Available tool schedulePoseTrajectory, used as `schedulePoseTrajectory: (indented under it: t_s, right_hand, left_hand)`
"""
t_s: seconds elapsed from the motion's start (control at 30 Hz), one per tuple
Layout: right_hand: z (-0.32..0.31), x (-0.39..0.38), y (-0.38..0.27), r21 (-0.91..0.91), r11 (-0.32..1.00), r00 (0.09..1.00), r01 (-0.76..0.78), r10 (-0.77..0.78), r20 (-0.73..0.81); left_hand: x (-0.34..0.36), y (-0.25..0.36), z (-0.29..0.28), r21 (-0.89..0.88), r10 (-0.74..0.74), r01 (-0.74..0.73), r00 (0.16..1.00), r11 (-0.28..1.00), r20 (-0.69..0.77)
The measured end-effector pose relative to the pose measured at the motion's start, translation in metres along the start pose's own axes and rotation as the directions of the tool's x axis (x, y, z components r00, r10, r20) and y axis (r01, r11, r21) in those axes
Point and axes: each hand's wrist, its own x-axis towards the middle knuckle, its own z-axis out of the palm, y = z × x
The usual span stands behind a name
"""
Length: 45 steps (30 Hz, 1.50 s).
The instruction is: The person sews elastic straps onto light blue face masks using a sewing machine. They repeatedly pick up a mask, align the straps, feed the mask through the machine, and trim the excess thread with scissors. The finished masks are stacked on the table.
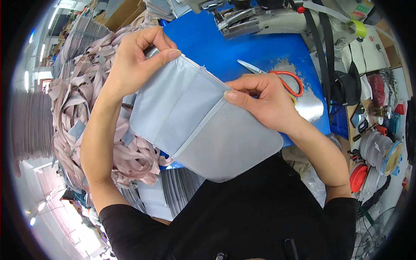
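Observation:
Between my hands is a light grey-blue fabric panel point(173, 99) with rounded corners and a grey mesh pocket point(229, 134) across its right part. My left hand point(145, 54) pinches the panel's upper left corner between thumb and fingers. Farther right along the same top edge, my right hand point(262, 97) grips it where the pocket's binding strip meets the edge. The panel hangs tilted in front of my black shirt, its lower edge free. Just beyond my right hand lie scissors point(288, 82) with red-orange handles, partly hidden by that hand.
A blue work surface point(195, 34) lies beneath, worn to bare metal at the right. At its far side stands a sewing machine point(260, 21). Pinkish fabric strips point(130, 160) heap up on the left, with stacked grey panels point(180, 190) below. Thread spools point(375, 145) sit at the right.

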Motion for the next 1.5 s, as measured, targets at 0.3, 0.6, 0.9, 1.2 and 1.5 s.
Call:
schedulePoseTrajectory:
  t_s: [0.3, 0.6, 0.9, 1.2, 1.5]
  right_hand:
    - [-0.014, 0.042, -0.004, 0.254, 0.952, 0.976, -0.172, 0.2, -0.09]
    - [-0.018, 0.068, -0.008, 0.333, 0.925, 0.957, -0.182, 0.244, -0.157]
    - [-0.018, 0.074, -0.007, 0.371, 0.916, 0.953, -0.154, 0.237, -0.188]
    - [-0.014, 0.086, -0.004, 0.372, 0.923, 0.931, -0.096, 0.215, -0.295]
    - [-0.018, 0.081, -0.006, 0.413, 0.907, 0.939, -0.087, 0.213, -0.271]
  left_hand:
    - [0.075, -0.057, 0.003, -0.076, -0.12, 0.12, 0.993, 0.99, 0.01]
    - [0.106, -0.095, -0.004, 0.182, -0.042, 0.047, 0.999, 0.982, -0.027]
    - [0.118, -0.105, -0.003, 0.257, 0.132, -0.116, 0.99, 0.959, -0.045]
    - [0.138, -0.106, -0.008, 0.368, 0.104, -0.076, 0.993, 0.927, -0.058]
    - [0.023, -0.001, 0.049, 0.512, 0.155, -0.07, 0.98, 0.856, -0.126]
